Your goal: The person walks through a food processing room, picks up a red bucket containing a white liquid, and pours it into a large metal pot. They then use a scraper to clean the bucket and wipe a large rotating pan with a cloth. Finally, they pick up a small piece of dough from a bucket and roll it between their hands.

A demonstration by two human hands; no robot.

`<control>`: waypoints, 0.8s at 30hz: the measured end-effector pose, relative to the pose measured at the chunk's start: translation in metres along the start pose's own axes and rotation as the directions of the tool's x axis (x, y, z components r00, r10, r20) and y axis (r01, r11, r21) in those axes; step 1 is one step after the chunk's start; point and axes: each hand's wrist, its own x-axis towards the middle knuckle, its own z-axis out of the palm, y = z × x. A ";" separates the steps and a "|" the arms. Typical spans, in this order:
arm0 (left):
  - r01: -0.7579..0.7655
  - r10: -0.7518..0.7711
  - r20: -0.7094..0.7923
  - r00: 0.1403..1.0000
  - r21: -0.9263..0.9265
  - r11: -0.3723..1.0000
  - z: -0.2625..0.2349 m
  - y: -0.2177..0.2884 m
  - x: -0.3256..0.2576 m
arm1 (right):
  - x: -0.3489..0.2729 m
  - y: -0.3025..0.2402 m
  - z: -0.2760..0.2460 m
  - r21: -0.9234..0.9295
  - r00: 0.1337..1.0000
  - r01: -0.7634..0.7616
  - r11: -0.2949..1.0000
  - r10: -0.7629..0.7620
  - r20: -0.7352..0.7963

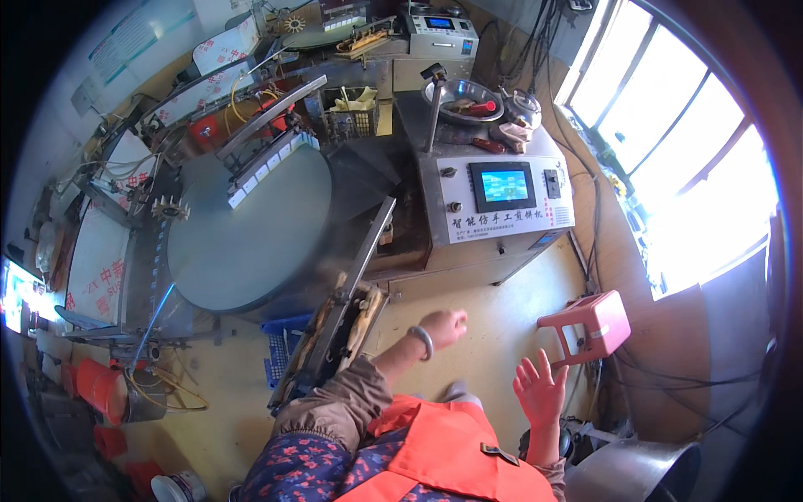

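Note:
My left hand [443, 328], with a pale bangle at the wrist, hovers in front of my body over the floor. Its fingers are loosely curled, and no object shows in them. Farther right, my right hand [541, 390] is raised with its fingers spread, holding nothing. To the left lies a large round griddle [247, 222], its top bare and greyish. A metal arm with a row of white blocks [272, 171] reaches over the griddle's far part. Closest to my left hand is a metal rail [368, 251] with wooden pieces below it.
The control box [506, 197] with a lit screen stands ahead, bearing a metal bowl [460, 102] and a kettle [523, 109]. A pink stool [604, 326] is at right, near cables and a large metal pot [640, 468]. A blue basket [280, 351] sits beside the griddle.

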 end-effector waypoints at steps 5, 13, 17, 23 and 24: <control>0.072 -0.086 -0.360 0.929 -0.053 0.996 -0.055 0.013 0.149 | 0.100 -0.060 0.023 -0.064 0.995 -0.064 0.996 0.069 0.074; 0.224 -0.125 -0.565 0.816 0.110 0.968 -0.145 0.038 0.410 | 0.291 -0.165 0.086 -0.171 0.941 -0.217 0.961 0.253 0.224; 0.433 -0.337 -0.451 0.827 0.128 0.892 -0.168 0.028 0.479 | 0.365 -0.205 0.120 -0.220 0.898 -0.285 0.933 0.340 0.278; 0.497 -0.456 -0.411 0.790 -0.007 0.868 -0.174 0.022 0.478 | 0.439 -0.232 0.158 -0.180 0.787 -0.414 0.892 0.450 0.421; 0.516 -0.450 -0.431 0.782 0.044 0.855 -0.172 0.022 0.468 | 0.447 -0.232 0.162 -0.200 0.774 -0.427 0.882 0.470 0.424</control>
